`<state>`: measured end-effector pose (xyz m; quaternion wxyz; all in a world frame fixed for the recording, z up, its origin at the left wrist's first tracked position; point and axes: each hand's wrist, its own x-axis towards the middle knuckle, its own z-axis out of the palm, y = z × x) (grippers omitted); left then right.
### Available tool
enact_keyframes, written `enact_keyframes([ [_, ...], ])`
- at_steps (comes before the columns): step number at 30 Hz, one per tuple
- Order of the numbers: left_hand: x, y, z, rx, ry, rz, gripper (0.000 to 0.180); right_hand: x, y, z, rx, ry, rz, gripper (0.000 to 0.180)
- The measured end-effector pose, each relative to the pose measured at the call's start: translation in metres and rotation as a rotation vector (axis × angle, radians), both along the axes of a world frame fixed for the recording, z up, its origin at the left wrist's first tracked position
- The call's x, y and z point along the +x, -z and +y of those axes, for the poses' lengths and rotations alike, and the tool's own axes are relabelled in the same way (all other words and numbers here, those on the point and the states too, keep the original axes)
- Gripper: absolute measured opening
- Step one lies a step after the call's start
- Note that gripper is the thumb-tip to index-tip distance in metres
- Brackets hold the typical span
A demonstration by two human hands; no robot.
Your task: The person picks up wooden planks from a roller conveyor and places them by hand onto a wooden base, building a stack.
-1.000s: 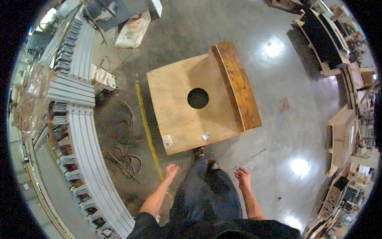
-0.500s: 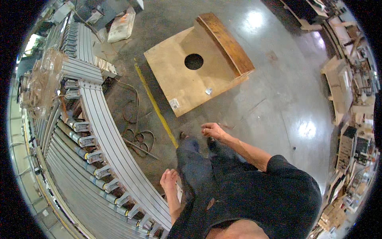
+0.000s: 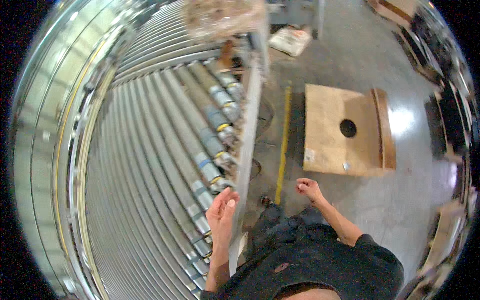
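My left hand (image 3: 221, 210) is raised over the near side of a roller conveyor (image 3: 150, 165), its fingers partly bent and apart, with nothing in them. It hovers by the grey sleeved roller ends (image 3: 217, 120) that line the metal side rail (image 3: 248, 135). My right hand (image 3: 309, 190) hangs above the floor in front of my body, fingers curled in, and no object shows in it. Beyond that hand lies a large tan panel (image 3: 322, 125) with a round dark hole and a raised brown side (image 3: 384, 127). Hand and panel are apart.
A yellow floor line (image 3: 283, 150) runs between conveyor and panel. Clear plastic wrap (image 3: 222, 17) covers a bundle at the conveyor's far end. A whitish sack (image 3: 290, 40) lies farther back. Dark stacked goods (image 3: 455, 120) stand along the right edge.
My view has swung left, so the conveyor now fills the left half and the panel sits farther right. My left hand has risen over the conveyor's edge. The right hand stays curled.
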<state>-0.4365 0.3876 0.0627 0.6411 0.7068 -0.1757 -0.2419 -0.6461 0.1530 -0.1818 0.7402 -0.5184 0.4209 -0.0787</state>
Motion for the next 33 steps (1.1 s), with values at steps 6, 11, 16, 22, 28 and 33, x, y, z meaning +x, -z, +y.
enact_keyframes([
  [6,0.085,-0.015,0.070,-0.070,-0.345,-0.167,0.037,0.150,-0.113,0.040,-0.354,-0.277,-0.227,0.034],
  [11,0.100,-0.002,0.107,-0.023,-0.492,-0.133,0.036,0.259,-0.178,0.022,-0.572,-0.331,-0.421,0.031],
  [16,0.085,0.019,0.129,0.038,-0.470,-0.052,0.036,0.386,-0.178,-0.090,-0.600,-0.011,-0.397,0.044],
  [22,0.070,0.012,0.137,0.083,-0.567,0.054,0.039,0.501,-0.173,-0.167,-0.889,0.079,-0.132,0.084],
  [28,0.090,0.032,0.116,-0.009,-0.677,0.027,0.039,0.551,-0.146,-0.215,-0.870,0.015,0.032,0.066],
  [33,0.146,-0.001,0.051,0.072,-0.574,-0.047,0.038,0.516,-0.166,-0.152,-0.677,-0.105,-0.349,0.046],
])
